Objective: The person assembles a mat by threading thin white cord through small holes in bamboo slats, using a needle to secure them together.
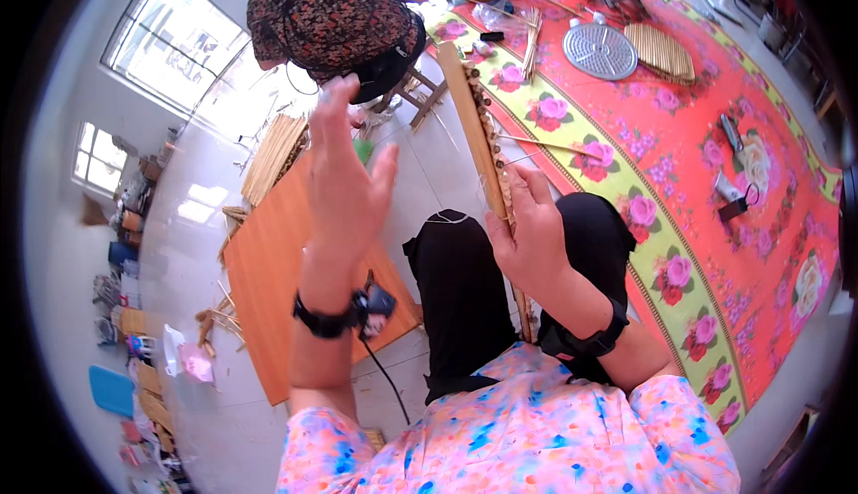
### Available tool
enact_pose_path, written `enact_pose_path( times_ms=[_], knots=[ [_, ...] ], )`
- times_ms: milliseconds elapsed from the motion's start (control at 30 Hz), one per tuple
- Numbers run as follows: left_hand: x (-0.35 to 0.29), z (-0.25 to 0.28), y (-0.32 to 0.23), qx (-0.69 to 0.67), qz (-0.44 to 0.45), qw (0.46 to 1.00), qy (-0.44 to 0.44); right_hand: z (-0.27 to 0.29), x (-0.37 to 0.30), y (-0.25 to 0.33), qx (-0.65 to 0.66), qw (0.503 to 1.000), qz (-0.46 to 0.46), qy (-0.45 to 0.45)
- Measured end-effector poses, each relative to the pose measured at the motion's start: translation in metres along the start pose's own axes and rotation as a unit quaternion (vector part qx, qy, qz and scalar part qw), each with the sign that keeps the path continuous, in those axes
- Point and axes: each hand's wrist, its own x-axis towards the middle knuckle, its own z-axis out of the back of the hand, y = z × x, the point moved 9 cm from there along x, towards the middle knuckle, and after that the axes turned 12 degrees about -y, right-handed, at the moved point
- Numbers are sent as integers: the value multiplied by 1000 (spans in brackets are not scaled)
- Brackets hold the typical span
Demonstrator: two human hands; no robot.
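Observation:
My left hand (344, 177) is raised over the wooden board on the left, its fingers stretched up and the thumb apart, holding nothing I can see. Between my knees stands a long, narrow mat of bound sticks (472, 123), seen almost edge-on, with round cut ends along its right side. My right hand (534, 235) is closed around the lower part of this mat. Fine pale thread shows near the fingers, though its path is hard to follow. A thin stick (554, 144) juts right from the mat, over the flowered cloth.
An orange-brown wooden board (277, 288) lies left of my legs, with bundled sticks (273, 159) behind it. A person (331, 20) bends over ahead. On the red flowered cloth (661, 137) are a perforated metal disc (601, 51), an oval stick mat (660, 52) and small tools (731, 192).

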Motion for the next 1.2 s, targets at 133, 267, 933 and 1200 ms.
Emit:
enact_pose_path(
  times_ms=[133, 267, 933, 1200],
  knots=[
    [49, -5, 24, -53, -140, 988, 31, -11, 12, 7, -13, 999, 27, 24],
    [69, -39, 60, -147, -115, 970, 157, -26, 26, 1, 5, 993, 38, 110],
    [63, -97, 65, -309, 93, 937, 134, 12, 75, -25, -87, 994, 59, -26],
    [57, -107, 62, -142, 115, 979, -90, -11, 72, -39, -19, 995, -73, 69]
  ],
)
